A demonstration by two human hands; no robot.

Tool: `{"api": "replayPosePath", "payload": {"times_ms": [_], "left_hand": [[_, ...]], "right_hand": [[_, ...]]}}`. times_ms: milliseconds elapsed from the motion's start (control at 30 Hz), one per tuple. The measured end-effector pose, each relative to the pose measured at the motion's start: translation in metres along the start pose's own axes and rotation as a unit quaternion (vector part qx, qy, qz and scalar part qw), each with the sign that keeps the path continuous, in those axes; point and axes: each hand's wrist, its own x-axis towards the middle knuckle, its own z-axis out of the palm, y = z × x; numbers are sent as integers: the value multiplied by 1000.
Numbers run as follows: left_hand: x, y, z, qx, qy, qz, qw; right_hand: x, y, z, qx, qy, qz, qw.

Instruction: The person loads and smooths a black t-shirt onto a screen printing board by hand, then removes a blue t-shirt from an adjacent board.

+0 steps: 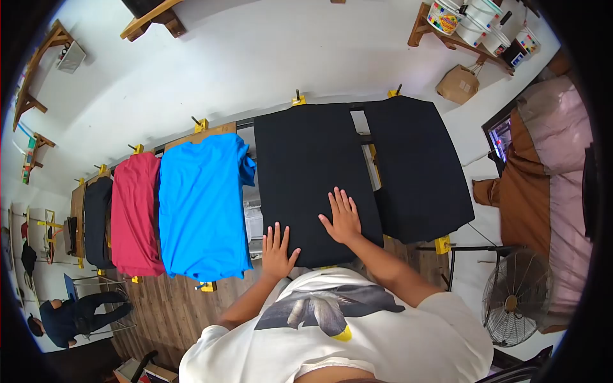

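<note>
Right in front of me a black shirt [313,153] is stretched flat over a board. My left hand [278,252] lies on its near left corner, fingers spread. Higher up and to the right, my right hand [343,219] rests palm down on the same cloth, its fingers also apart. Neither hand grips anything. Beside it on the right, a second black shirt [418,166] covers another board. A bright blue shirt [204,207] with loose folds drapes the board to the left.
Farther left hang a red shirt [136,217] and a dark shirt [98,220] on boards. Yellow brackets [298,99] line the rack. A fan [516,298] stands at right. Shelved buckets [472,25] are at top right. Another person [76,316] is at lower left.
</note>
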Motion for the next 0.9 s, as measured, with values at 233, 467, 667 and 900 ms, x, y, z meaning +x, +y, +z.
{"api": "replayPosePath", "payload": {"times_ms": [233, 467, 667, 900], "left_hand": [[-17, 11, 10, 8, 41, -38, 998], [-16, 9, 15, 9, 59, -31, 998], [-17, 10, 13, 14, 48, -40, 998], [-1, 18, 9, 17, 59, -76, 995]], "right_hand": [[-5, -11, 8, -27, 43, -18, 999], [-51, -47, 9, 28, -15, -249, 968], [-81, 34, -17, 11, -1, -147, 989], [-116, 94, -28, -70, 8, 15, 997]]}}
